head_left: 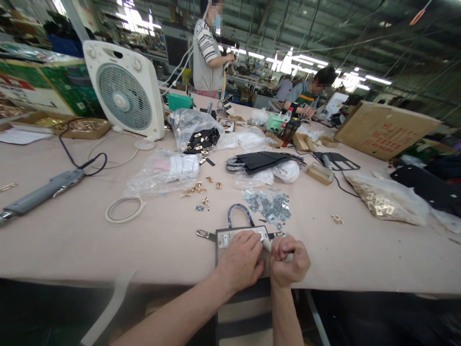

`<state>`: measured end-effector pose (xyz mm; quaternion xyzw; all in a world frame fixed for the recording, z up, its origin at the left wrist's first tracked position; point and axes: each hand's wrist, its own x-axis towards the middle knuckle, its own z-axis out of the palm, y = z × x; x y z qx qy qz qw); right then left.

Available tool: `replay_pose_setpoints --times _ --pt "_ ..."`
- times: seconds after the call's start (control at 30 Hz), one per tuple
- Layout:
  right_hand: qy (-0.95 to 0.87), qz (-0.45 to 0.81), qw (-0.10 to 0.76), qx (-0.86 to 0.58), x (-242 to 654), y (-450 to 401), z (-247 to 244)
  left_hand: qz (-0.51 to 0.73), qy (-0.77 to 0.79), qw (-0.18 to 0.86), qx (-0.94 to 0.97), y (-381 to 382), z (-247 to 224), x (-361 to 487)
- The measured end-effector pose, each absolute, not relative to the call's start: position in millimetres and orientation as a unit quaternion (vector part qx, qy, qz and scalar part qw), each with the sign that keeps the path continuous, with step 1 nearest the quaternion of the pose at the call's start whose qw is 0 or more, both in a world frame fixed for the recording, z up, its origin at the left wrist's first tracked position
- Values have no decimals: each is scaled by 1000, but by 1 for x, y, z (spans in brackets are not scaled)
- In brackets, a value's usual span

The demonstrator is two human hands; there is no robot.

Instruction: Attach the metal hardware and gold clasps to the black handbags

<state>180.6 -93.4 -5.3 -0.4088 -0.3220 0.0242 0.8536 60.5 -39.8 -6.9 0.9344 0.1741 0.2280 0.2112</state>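
Observation:
A bag panel [222,240] with a dark edge, a wrapped loop handle [240,206] and metal-tipped straps at both sides lies at the table's front edge. My left hand [243,259] rests on the panel, its fingers bent and pressed close together over the upper part. At the panel's right side my right hand [291,259] is curled closed around a pale strip [267,245], which runs from the fist to the panel near my left fingertips. Striped dark and beige material [245,312] hangs below the table edge between my forearms.
Grey metal plates [270,204] and gold fittings [198,188] lie beyond the panel. A tape roll [125,210], an electric screwdriver [46,190] and a fan [124,89] stand or lie left. Right are a bag of parts [389,199] and a carton [385,129]. Two people [209,57] work behind.

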Motion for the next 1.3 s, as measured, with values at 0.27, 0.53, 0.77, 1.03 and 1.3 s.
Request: replay_pose_setpoints --times 0.27,0.53,0.77,1.03,1.3 --pt "-334 44 825 -453 172 -80 -1 217 176 193 940 -38 -9 55" --pt "-273 -11 866 -418 192 -94 4 214 200 184 938 -39 -6 59" --pt "-296 -7 852 -431 194 -99 9 174 187 126 959 -32 6 70" --pt "-328 20 852 -407 191 -91 2 189 175 150 955 -20 10 65" --pt "-353 -32 836 -420 185 -87 -5 217 188 180 941 -19 2 64"
